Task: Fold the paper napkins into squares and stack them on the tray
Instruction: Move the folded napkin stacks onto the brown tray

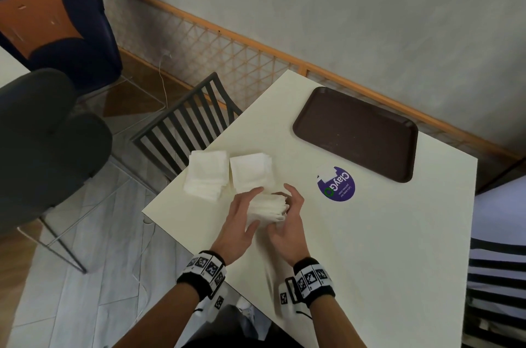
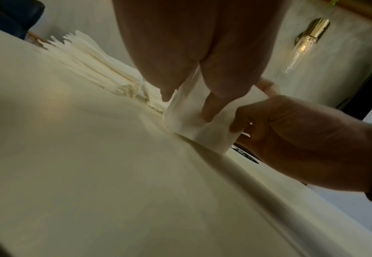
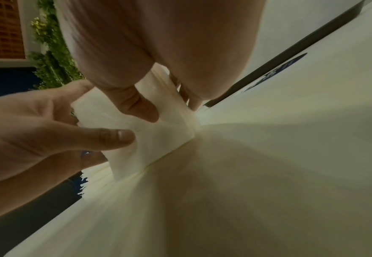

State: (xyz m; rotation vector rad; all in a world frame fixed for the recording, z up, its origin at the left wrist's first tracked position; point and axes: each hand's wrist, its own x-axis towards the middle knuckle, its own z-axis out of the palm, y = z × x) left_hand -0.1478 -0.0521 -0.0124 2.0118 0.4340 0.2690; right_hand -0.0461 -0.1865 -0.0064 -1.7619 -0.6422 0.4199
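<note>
Both hands, left hand [image 1: 240, 223] and right hand [image 1: 289, 221], clasp the white folded paper napkin bundle [image 1: 267, 209] at centre frame, squaring its edges for the empty brown plastic tray [image 1: 355, 131] upper right.

Both forearms reach in over the counter's [image 1: 355, 248] near edge, wristbands on each. Left hand [image 1: 237, 229] & right hand [image 1: 287, 222] face each other w/ palms inward, fingers [image 3: 117, 137] and thumbs curled, pinching a napkin bundle [image 1: 267, 209] between them.
</note>
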